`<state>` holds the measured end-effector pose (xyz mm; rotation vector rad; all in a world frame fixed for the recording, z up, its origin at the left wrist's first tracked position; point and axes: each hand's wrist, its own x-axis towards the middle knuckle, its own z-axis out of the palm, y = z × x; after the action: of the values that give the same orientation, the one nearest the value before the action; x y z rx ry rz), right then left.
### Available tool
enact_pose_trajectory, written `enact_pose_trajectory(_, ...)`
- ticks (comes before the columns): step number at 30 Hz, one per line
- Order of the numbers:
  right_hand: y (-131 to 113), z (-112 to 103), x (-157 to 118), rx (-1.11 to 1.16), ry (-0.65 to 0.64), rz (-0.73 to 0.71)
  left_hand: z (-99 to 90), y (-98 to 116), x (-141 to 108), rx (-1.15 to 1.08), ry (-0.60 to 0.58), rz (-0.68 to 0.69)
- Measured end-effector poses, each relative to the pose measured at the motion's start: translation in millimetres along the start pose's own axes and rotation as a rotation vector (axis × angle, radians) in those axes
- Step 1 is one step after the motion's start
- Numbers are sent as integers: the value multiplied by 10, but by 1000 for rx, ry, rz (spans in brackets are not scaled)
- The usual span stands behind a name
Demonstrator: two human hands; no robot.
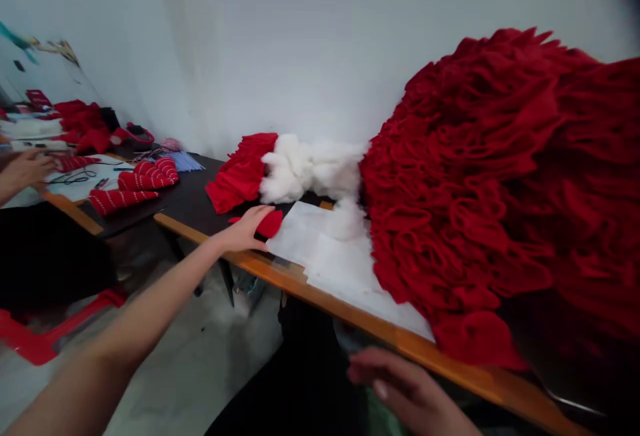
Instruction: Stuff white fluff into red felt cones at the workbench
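My left hand reaches over the table with thumb and fingers apart, resting over a small red fabric piece. Some red also shows on the far side of that hand. Beside its thumb lie white sheets, with a tuft of white stuffing on top. My right hand hovers, a little blurred, in front of the table's wooden edge. Its fingers are loosely bent and apart from the thumb, and nothing shows between them.
A large heap of red fabric pieces covers the right side. A smaller red stack and more stuffing stand by the wall. At left, another person's hand works near striped red pieces. A red stool is below.
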<state>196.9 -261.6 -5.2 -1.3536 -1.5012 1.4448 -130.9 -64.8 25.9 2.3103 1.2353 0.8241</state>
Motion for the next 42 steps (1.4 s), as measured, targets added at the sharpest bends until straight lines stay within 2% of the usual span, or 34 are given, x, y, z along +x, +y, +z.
enact_pose_trajectory(2,-286,49,524,-77,-84,-132,-116,-346,237,69,-115,-49)
enact_pose_trajectory(3,-394,77,808,-128,-69,-204,-132,-490,331,79,-157,-54)
enact_pose_trajectory(5,-517,102,1375,-254,117,-291,-98,-718,471,52,-197,-42)
enact_pose_trajectory(7,-515,72,1873,-470,388,-266,-20,-868,564,-44,-145,-26)
enact_pose_trajectory(8,-480,40,2076,-486,476,-240,22,-912,604,-100,-98,-21)
enact_pose_trajectory(10,-381,-45,2380,-490,584,-193,101,-932,690,-192,-6,-17)
enact_pose_trajectory(13,-264,-198,2632,-417,646,-171,217,-793,845,-269,137,2)
enact_pose_trajectory(15,-238,-302,2715,-325,663,-193,314,-623,943,-289,187,62)
enact_pose_trajectory(16,-236,-349,2738,-265,665,-209,371,-531,985,-270,149,104)
enact_pose_trajectory(19,-247,-449,2753,-47,658,-264,564,-273,1086,-188,-188,213)
enact_pose_trajectory(20,-249,-462,2747,31,656,-282,634,-195,1122,-172,-271,227)
enact_pose_trajectory(21,-249,-466,2740,107,654,-299,708,-120,1164,-163,-301,233)
enact_pose_trajectory(22,-247,-461,2734,180,651,-315,785,-47,1215,-154,-275,238)
enact_pose_trajectory(25,-243,-431,2741,366,615,-342,1041,147,1398,-71,-25,251)
enact_pose_trajectory(26,-245,-429,2747,415,599,-348,1129,194,1458,-23,20,242)
enact_pose_trajectory(29,-289,-485,2724,539,591,-374,1371,245,1603,63,28,249)
enact_pose_trajectory(32,-406,-612,2573,668,587,-451,1524,189,1722,137,20,253)
enact_pose_trajectory(35,-550,-732,2354,851,457,-580,1507,126,1823,177,56,156)
enact_pose_trajectory(38,-621,-803,2244,980,316,-598,1284,141,1791,101,114,98)
enact_pose_trajectory(40,-614,-821,2263,1024,313,-558,1090,209,1648,17,184,137)
enact_pose_trajectory(42,-589,-818,2316,1042,380,-526,950,314,1432,20,201,121)
